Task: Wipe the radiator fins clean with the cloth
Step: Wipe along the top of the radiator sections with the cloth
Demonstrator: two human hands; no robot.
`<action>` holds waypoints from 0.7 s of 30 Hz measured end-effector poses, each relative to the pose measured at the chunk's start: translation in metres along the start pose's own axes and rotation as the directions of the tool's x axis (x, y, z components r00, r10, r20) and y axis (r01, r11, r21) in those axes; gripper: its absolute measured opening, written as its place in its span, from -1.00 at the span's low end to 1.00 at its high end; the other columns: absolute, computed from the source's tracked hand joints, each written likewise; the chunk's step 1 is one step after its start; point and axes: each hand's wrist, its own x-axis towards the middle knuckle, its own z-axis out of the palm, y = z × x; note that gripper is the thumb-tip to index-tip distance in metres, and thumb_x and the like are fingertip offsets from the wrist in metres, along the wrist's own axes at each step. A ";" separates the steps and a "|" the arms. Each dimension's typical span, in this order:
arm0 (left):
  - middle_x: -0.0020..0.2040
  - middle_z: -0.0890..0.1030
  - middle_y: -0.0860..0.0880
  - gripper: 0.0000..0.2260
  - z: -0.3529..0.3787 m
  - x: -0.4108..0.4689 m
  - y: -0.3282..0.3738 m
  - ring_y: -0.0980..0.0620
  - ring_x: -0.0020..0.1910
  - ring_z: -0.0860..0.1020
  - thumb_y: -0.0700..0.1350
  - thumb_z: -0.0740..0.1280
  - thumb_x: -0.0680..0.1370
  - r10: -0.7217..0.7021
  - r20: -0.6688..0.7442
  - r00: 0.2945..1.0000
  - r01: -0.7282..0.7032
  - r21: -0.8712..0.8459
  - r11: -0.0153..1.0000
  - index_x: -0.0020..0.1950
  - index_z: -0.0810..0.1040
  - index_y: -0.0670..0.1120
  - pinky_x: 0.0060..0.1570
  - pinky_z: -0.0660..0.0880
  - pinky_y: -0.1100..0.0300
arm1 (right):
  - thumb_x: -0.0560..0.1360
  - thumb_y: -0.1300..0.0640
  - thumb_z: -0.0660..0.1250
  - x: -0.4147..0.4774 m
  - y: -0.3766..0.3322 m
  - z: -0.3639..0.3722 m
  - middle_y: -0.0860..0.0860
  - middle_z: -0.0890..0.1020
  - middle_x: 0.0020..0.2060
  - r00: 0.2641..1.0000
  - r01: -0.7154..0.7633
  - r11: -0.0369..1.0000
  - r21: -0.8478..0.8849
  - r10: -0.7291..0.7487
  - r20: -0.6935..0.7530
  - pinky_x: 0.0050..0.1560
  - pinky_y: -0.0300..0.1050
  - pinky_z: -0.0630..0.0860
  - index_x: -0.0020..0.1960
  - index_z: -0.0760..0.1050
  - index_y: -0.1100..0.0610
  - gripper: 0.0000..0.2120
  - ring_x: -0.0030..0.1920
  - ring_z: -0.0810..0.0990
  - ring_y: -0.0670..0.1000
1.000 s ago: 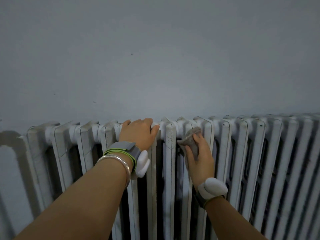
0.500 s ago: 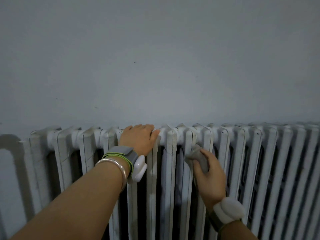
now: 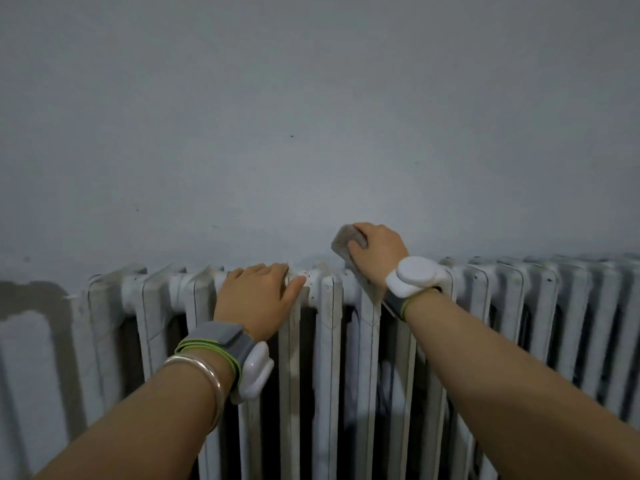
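One small grey wad of cloth sat in your right hand. Your fingers were curled round it, so only its left end showed past your knuckles. You held it just above the top edge of the white-painted, ribbed metal radiator, in front of the pale grey wall. Whether the cloth touched the wall or the tops of the fins could not be told. It hung over the fins just right of the radiator's middle.

Your left hand lay palm-down on the top of the radiator, a few fins to the left of the cloth and lower than your right hand. It grasped nothing. Its fingers reached over the top with their tips hidden, and the thumb pointed right along the front. Small dark specks dotted the paint beside that thumb, and the gaps between the fins were dark.

Each wrist carried a rounded white plastic pod: one on your right wrist, one on your left. The left pod was on a grey fabric strap with green edging, and a plain silver bangle sat just behind it on the forearm. Far left, a darker grey patch marked the wall beside the radiator's end.
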 end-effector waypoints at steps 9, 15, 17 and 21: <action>-0.01 0.61 0.02 -0.60 0.000 -0.002 0.003 -0.02 0.09 0.52 0.20 -0.01 0.60 -0.026 0.025 0.999 0.026 0.003 1.000 0.18 0.47 0.01 0.16 0.33 0.07 | 0.58 0.21 0.11 0.004 -0.013 0.003 0.14 0.53 0.26 0.931 -0.083 0.985 -0.153 0.131 0.341 0.15 -0.11 0.41 0.29 0.47 0.19 -0.67 0.22 0.49 0.18; -0.04 0.61 0.02 -0.61 -0.002 -0.002 0.005 -0.03 0.07 0.52 0.19 -0.01 0.60 -0.043 0.041 0.998 0.042 0.008 0.999 0.11 0.49 0.00 0.16 0.33 0.06 | 0.57 0.24 0.10 -0.011 -0.010 0.003 0.20 0.59 0.09 0.967 -0.085 0.991 -0.106 0.108 0.232 0.01 -0.10 0.42 0.14 0.53 0.28 -0.72 0.09 0.52 0.20; -0.01 0.61 0.02 -0.61 -0.003 -0.002 0.006 -0.03 0.09 0.52 0.19 -0.01 0.60 -0.048 0.051 0.998 0.048 0.011 0.999 0.14 0.49 0.00 0.17 0.32 0.06 | 0.55 0.24 0.11 -0.017 -0.006 0.007 0.20 0.60 0.00 0.981 -0.080 0.992 -0.095 0.095 0.167 0.00 -0.04 0.46 0.04 0.53 0.29 -0.75 0.02 0.54 0.22; 0.02 0.61 0.00 -0.57 -0.006 -0.003 0.007 -0.04 0.11 0.50 0.19 -0.04 0.61 -0.057 0.071 0.996 0.056 0.015 0.998 0.15 0.48 -0.02 0.18 0.32 0.05 | 0.55 0.20 0.16 -0.032 0.004 0.017 0.21 0.57 -0.03 0.999 -0.031 0.998 -0.058 0.031 0.004 0.00 0.04 0.45 0.03 0.53 0.25 -0.79 0.00 0.52 0.23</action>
